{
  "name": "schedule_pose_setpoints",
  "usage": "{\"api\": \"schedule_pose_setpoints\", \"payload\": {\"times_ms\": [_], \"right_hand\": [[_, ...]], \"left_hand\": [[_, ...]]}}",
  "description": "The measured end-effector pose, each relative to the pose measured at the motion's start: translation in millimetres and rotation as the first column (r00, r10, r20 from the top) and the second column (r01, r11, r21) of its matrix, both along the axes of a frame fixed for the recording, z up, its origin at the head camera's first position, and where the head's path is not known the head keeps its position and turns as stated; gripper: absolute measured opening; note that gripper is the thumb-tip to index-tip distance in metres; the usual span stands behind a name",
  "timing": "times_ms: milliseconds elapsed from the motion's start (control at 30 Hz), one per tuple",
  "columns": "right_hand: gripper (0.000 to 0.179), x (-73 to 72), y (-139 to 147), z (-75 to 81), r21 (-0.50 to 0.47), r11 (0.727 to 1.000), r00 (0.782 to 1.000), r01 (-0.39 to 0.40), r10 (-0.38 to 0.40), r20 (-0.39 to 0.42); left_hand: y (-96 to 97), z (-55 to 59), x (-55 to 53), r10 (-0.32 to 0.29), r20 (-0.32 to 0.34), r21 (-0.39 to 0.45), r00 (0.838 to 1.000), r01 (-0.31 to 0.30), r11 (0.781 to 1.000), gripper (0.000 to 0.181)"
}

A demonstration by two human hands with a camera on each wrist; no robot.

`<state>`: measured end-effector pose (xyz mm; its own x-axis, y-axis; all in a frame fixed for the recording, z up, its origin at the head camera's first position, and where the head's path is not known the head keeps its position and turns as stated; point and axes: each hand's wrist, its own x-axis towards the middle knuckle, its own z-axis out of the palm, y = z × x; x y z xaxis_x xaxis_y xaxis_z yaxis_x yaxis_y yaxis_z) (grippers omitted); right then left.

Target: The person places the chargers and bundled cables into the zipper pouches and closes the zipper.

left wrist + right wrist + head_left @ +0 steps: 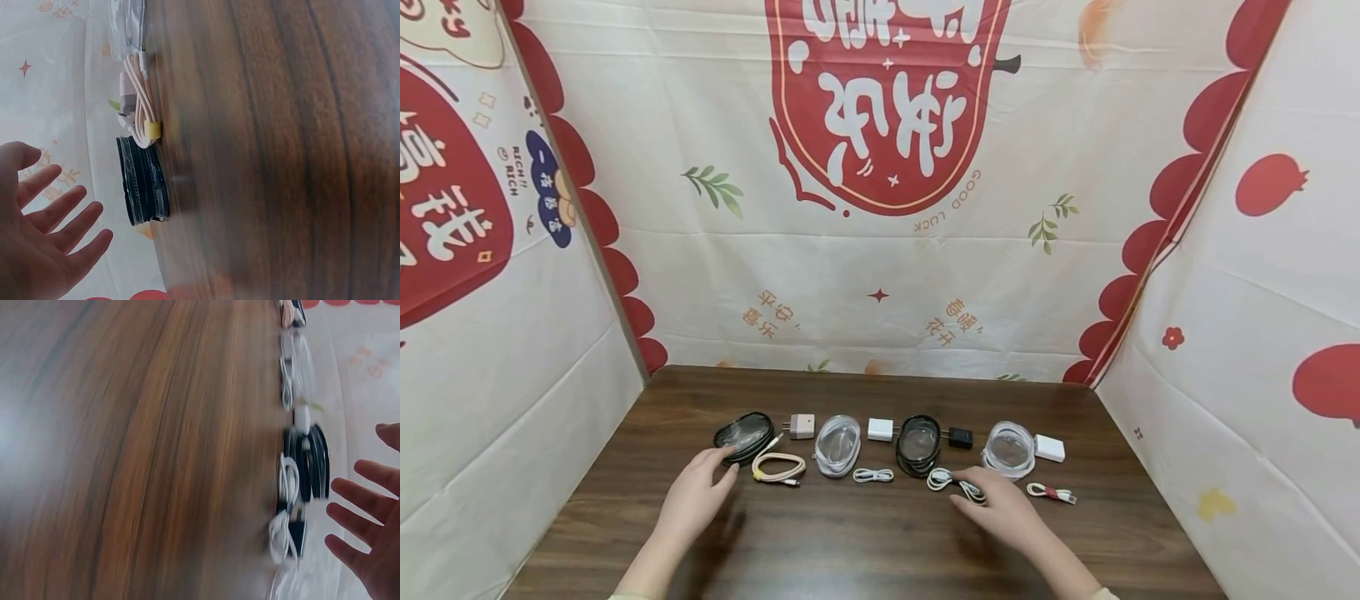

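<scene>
My left hand (696, 493) hovers beside an oval black-rimmed case (747, 437) with a see-through top. In the left wrist view its fingers are spread and hold nothing, apart from the ribbed black side of the case (144, 181). A pinkish cable (781, 468) with a yellow tie lies to the right of that case. My right hand (1000, 504) is above the table near a white cable (940, 478) bundled with a black tie; the right wrist view shows its fingers loose, with nothing between them. Behind this cable sits a second black-rimmed case (917, 446).
Along the row stand two clear cases (838, 447) (1008, 451), a pink-grey plug (802, 426), a white plug (881, 429), a black plug (961, 437) and a white block (1049, 448). White cables (873, 475) (1051, 492) lie in front. Printed cloth walls (880, 275) enclose the wooden table (850, 550).
</scene>
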<state>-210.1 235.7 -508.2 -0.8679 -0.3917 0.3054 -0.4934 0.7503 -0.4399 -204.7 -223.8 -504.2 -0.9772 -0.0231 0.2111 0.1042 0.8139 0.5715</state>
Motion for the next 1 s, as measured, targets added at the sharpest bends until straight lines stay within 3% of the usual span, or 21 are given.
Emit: {"api": "schedule_pose_setpoints", "payload": {"times_ms": [333,800,900,1000], "right_hand": [[0.033,-9.8,-49.0,-7.6,-0.039,0.998,0.992,-0.045,0.049,0.113],[0.033,-22.1,-112.9,-16.8,-0.046,0.99,0.978,-0.132,0.137,0.158],[0.034,-23.8,-124.4,-19.7,-0.055,0.988,0.974,-0.142,0.149,0.173],[0.034,-25.0,-132.4,-23.7,-0.055,0.988,0.971,-0.146,0.154,0.183]], "left_hand": [[1.2,-1.4,-11.7,-0.003,0.0,0.058,1.0,0.003,0.998,0.034],[-12.5,-15.2,-32.1,0.017,-0.016,0.114,1.0,-0.015,0.993,0.047],[-15.3,-19.4,-35.3,0.034,0.014,0.148,0.999,-0.036,0.988,0.049],[-16.4,-23.6,-39.1,0.047,0.087,0.21,0.995,-0.065,0.976,0.056]]}}
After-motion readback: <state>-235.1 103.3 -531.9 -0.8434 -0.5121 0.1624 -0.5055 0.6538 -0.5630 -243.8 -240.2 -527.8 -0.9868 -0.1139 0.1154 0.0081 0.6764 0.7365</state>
